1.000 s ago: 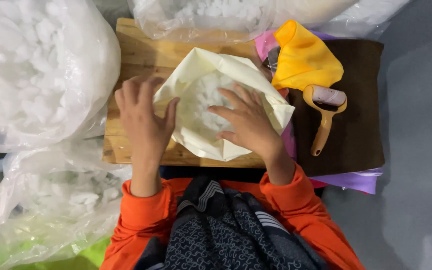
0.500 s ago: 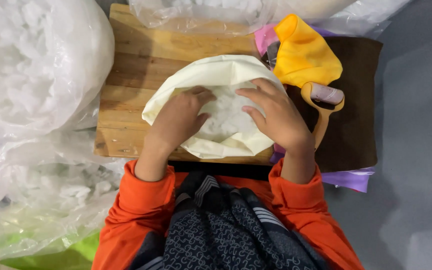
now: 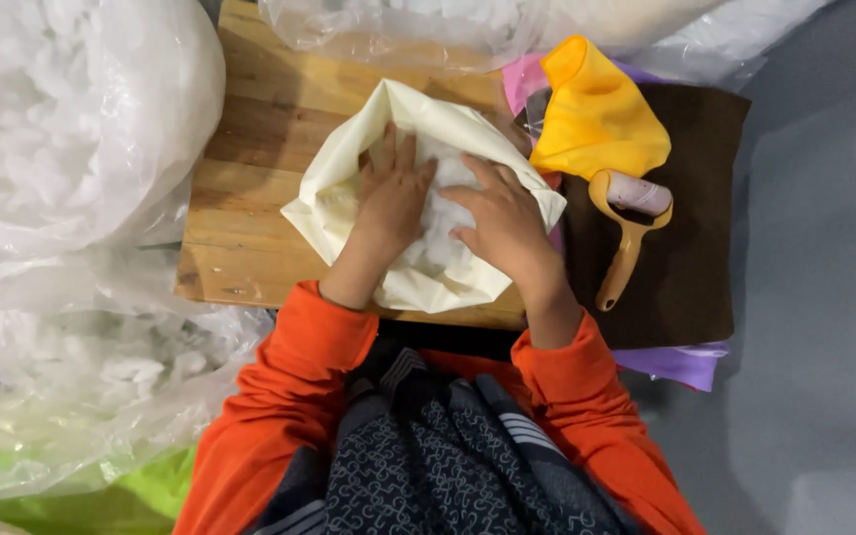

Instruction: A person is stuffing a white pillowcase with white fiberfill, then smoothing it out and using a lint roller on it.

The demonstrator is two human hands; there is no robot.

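A cream fabric casing lies open on a wooden board, with white stuffing showing inside it. My left hand presses flat into the stuffing through the opening, fingers together and pointing away. My right hand rests on the stuffing and the casing's right side, fingers spread. Both hands touch each other's side over the filling. Orange sleeves cover both forearms.
Large clear plastic bags of white stuffing crowd the left, and another bag lies at the top. A yellow fabric piece, a wooden-handled lint roller and a dark brown felt sheet lie to the right.
The casing has shifted left on the board and opened wider. My left hand has moved deeper into it, and both hands now press down on the stuffing.
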